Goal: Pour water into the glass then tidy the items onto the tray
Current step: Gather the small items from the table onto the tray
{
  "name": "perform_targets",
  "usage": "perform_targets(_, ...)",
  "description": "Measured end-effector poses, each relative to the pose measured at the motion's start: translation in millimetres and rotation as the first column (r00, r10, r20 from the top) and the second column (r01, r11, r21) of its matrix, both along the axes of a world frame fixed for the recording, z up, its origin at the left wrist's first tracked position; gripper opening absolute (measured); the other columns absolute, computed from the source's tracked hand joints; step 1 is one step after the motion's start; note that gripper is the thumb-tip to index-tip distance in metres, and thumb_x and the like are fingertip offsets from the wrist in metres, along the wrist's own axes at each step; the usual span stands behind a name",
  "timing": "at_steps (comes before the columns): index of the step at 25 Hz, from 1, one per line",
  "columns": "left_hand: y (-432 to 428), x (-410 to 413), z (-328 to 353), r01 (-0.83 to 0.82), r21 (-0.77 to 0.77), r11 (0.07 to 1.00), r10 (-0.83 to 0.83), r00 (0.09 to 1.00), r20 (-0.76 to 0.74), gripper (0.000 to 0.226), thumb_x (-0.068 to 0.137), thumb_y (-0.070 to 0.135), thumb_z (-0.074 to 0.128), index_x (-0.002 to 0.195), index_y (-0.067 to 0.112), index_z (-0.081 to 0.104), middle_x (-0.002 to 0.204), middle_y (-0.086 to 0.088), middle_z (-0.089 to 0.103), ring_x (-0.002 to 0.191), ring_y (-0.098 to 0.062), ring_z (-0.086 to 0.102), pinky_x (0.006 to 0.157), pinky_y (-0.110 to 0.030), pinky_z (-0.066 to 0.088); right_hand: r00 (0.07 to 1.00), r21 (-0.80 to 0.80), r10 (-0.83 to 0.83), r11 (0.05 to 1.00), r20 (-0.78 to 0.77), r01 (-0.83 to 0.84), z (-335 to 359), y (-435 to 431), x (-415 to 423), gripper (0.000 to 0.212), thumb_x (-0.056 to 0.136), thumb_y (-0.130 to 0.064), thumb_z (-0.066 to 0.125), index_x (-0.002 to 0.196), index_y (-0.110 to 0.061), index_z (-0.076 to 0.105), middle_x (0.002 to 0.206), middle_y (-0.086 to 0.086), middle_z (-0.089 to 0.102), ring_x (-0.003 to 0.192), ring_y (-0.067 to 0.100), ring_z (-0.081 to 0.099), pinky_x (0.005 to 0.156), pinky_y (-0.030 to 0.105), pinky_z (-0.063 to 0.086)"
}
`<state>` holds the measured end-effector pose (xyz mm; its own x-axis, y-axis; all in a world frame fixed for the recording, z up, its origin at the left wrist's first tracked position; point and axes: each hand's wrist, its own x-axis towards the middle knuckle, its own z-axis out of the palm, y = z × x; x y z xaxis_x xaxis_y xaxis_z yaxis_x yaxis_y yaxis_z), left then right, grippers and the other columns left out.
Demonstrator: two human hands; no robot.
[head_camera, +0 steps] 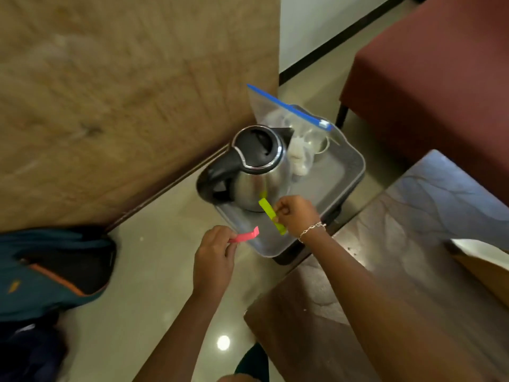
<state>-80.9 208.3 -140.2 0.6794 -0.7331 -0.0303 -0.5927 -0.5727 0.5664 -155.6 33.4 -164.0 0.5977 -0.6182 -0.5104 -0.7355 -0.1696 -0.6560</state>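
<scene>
A grey tray (334, 186) rests on a small dark stand. On its left part stands a steel kettle (254, 175) with a black lid and handle. Behind the kettle a clear zip bag (292, 125) with a blue seal stands upright, and glassware shows blurred inside it. My left hand (213, 260) pinches a pink sachet (245, 237) just off the tray's near-left edge. My right hand (296, 215) grips a yellow-green sachet (272, 215) over the tray's near edge, right in front of the kettle.
A wooden panel (124, 106) rises at the left. A dark table (399, 271) lies at the right with a white-topped object (484, 252) at its edge. A maroon seat (440, 78) is behind. A teal bag (52, 271) lies on the pale floor.
</scene>
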Motion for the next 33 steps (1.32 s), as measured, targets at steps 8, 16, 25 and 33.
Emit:
perform_targets(8, 16, 34, -16, 0.197, 0.090, 0.976, -0.204, 0.976, 0.078, 0.010, 0.072, -0.004, 0.072, 0.075, 0.001, 0.064, 0.079, -0.012, 0.066, 0.078, -0.027, 0.064, 0.061, -0.030, 0.058, 0.881, -0.020, 0.268, 0.954, -0.389, -0.299, -70, 26, 36, 0.043, 0.086, -0.044, 0.052, 0.100, -0.005, 0.066, 0.107, 0.020, 0.066, 0.100, 0.038, 0.060, 0.082, 0.037, 0.048)
perform_targets(16, -7, 39, -19, 0.447, 0.140, 0.883, -0.466, 0.870, 0.163, 0.021, 0.059, -0.006, 0.071, 0.075, 0.007, 0.068, 0.078, -0.007, 0.068, 0.078, -0.022, 0.068, 0.052, -0.021, 0.055, 0.883, -0.068, 0.262, 0.948, -0.390, -0.311, -51, 12, 26, 0.020, 0.084, -0.007, 0.051, 0.093, -0.006, 0.069, 0.101, 0.018, 0.068, 0.097, 0.035, 0.062, 0.084, 0.037, 0.049)
perform_targets(25, -50, 31, -19, 0.619, 0.204, 0.759, -0.651, 0.732, 0.202, 0.024, 0.055, -0.006, 0.072, 0.075, 0.007, 0.066, 0.079, -0.009, 0.068, 0.081, -0.023, 0.068, 0.047, -0.023, 0.055, 0.941, -0.001, 0.328, 0.944, -0.083, -0.329, 9, 3, 6, 0.014, 0.077, -0.012, 0.065, 0.088, -0.010, 0.073, 0.087, 0.011, 0.075, 0.083, 0.023, 0.069, 0.081, 0.034, 0.054)
perform_targets(33, -50, 16, -22, 0.427, 0.131, 0.895, -0.437, 0.898, 0.056, 0.026, 0.069, -0.004, 0.069, 0.092, 0.007, 0.066, 0.090, -0.009, 0.067, 0.085, -0.024, 0.066, 0.057, -0.027, 0.058, 0.895, -0.236, 0.277, 0.899, -0.350, -0.370, -32, 4, 15, 0.029, 0.089, -0.030, 0.050, 0.094, -0.004, 0.063, 0.099, 0.020, 0.067, 0.094, 0.041, 0.061, 0.079, 0.041, 0.048)
